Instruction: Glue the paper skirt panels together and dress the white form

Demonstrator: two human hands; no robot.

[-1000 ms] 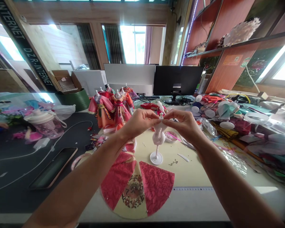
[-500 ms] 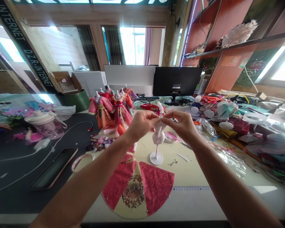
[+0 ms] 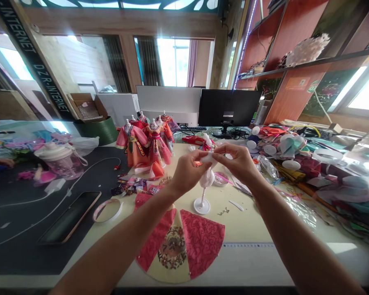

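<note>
A: Where is the white miniature dress form [image 3: 207, 179] to be found?

B: It is stood on its round base [image 3: 206, 209] near the middle of the cream tabletop [image 3: 246, 228]; its upper part is largely covered by both hands.

A: How are the fingers held?

B: On the left hand [image 3: 189, 170] and the right hand [image 3: 238, 161], thumb and forefinger are brought together in a pinch at the top of the form. Whether a thin white layer is also caught there cannot be told.

A: What could go wrong?

B: The form could be tipped if one side were pulled harder, since it is carried by a slim stem. A grip could also be lost, because little surface is offered to the fingertips.

A: And farther out?

B: Small metallic-looking pieces [image 3: 224, 211] are scattered beside the base and could be swept aside by a lowered wrist. The red-and-cream panelled fabric [image 3: 204, 241], laid partly beneath the left forearm, could be dragged by a sleeve-level brush. The dressed miniature forms [image 3: 133, 143] are grouped behind, well apart, and seem less at risk.
</note>
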